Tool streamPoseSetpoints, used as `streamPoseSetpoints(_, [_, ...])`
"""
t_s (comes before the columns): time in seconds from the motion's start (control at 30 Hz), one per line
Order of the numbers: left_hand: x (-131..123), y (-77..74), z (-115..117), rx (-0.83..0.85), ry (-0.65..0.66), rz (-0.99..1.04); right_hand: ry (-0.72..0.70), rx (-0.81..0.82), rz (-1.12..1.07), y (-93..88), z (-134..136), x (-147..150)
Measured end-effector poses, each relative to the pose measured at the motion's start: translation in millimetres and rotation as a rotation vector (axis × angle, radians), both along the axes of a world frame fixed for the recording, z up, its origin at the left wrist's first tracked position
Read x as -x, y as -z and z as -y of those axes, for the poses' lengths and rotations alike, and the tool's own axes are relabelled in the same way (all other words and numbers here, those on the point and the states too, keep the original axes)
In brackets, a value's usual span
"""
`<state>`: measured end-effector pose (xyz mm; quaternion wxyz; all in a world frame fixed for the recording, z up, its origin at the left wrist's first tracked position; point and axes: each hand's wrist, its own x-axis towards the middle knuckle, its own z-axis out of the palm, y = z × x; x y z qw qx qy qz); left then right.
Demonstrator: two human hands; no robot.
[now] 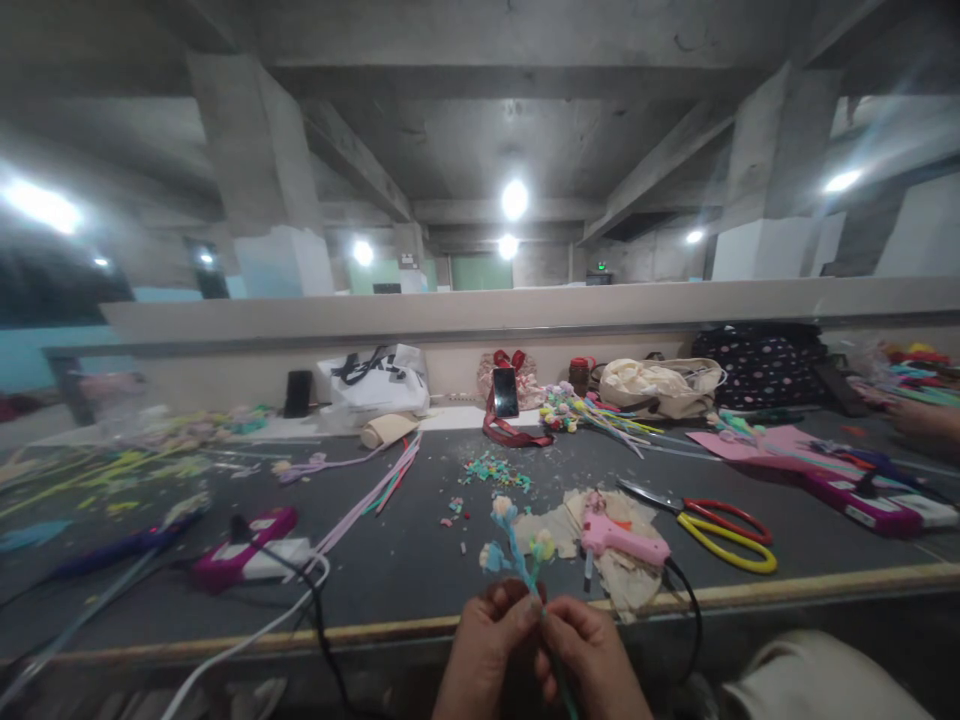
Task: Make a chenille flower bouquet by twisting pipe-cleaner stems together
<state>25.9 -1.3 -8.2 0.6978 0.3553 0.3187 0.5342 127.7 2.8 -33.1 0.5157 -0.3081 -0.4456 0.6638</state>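
Both my hands meet at the near table edge around a pipe-cleaner flower with a light blue fuzzy stem and small pale blooms at its top. My left hand pinches the stem where its branches join. Just beside it, my right hand has its fingers closed on the lower, green part of the stem. A pink hot glue gun lies right of the flower on a crumpled, stained cloth. Scissors with red and yellow handles rest further right, blades apart.
Green-blue scraps litter the middle. Finished flowers lie behind, near a propped phone. Magenta power strips and cables sit left and right. A white bag stands against the back panel. Another person's hand is at far right.
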Motion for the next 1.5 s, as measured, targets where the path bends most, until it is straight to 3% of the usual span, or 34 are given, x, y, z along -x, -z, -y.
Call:
streamPoseSetpoints(0.23, [3,6.5,-1,-0.024,-0.015,-0.094,0.063,-0.104,0.091,2.3,1,1])
streamPoseSetpoints(0.37, [1,9.3,0,0.02,-0.08,-0.035,0.149,-0.226,0.159,-0.2,4,-1])
streamPoseSetpoints(0.5, [-2,5.3,3,0.038,-0.063,0.06,0.227,-0.315,0.186,-3.7,8,-2])
streamPoseSetpoints(0.6, [-1,0.2,5,0.037,-0.042,0.045,0.211,-0.282,0.14,-3.9,10,0])
streamPoseSetpoints(0.8, [8,-0.7,5,-0.044,0.037,-0.079,0.009,-0.034,-0.022,-0.8,5,5])
streamPoseSetpoints(1.07, [1,-2.1,7,-0.002,-0.024,0.032,0.161,-0.241,0.092,-6.4,11,2])
streamPoseSetpoints(1.2, [-2,-5.0,8,0.039,-0.013,0.027,0.153,-0.221,0.079,-9.2,14,4])
streamPoseSetpoints(1.33, [2,-11.1,5,0.0,-0.126,-0.091,0.115,-0.144,0.129,-7.3,10,6])
streamPoseSetpoints(1.5, [5,-21.7,8,-0.04,-0.247,-0.105,0.103,-0.222,0.216,0.8,4,6])
